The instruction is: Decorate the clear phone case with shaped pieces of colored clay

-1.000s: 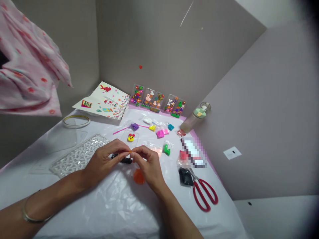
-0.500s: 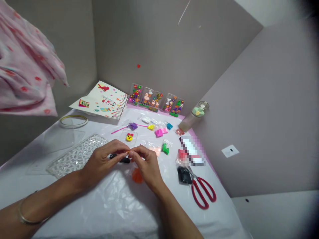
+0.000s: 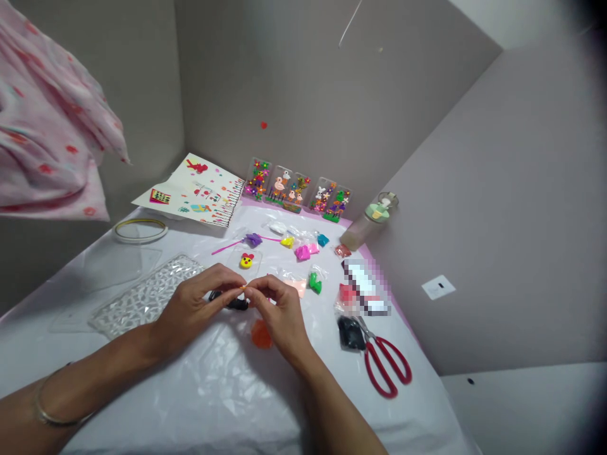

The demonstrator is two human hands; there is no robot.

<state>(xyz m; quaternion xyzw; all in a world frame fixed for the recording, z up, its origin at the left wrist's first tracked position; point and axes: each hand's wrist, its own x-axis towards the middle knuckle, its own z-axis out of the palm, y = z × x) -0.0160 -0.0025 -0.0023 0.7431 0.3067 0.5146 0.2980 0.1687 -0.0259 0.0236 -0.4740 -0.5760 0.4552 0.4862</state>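
Between the fingertips of my left hand [image 3: 206, 300] and my right hand [image 3: 279, 313] is a tiny piece of orange clay [image 3: 243, 288], mostly covered by the fingers. Both hands are closed in a pinch, meeting over the table. Just beyond them a yellow clay face with red ears [image 3: 246, 260] lies on a clear plate. A black object [image 3: 232, 302] shows partly behind my left fingers. Beneath my right hand rests a packet of orange clay [image 3: 261, 333]. Farther off is a packet of green clay [image 3: 315, 282].
Red-handled scissors [image 3: 386, 366] and a black clay packet [image 3: 349, 333] lie at the right. A textured clear case [image 3: 147, 297] is on the left. Decorated panels [image 3: 284, 186] lean on the wall behind, near a bottle [image 3: 367, 224]. A pink cloth [image 3: 52, 120] hangs upper left.
Both hands stay in nearly the same place. The fingertips have shifted only slightly around the orange piece.
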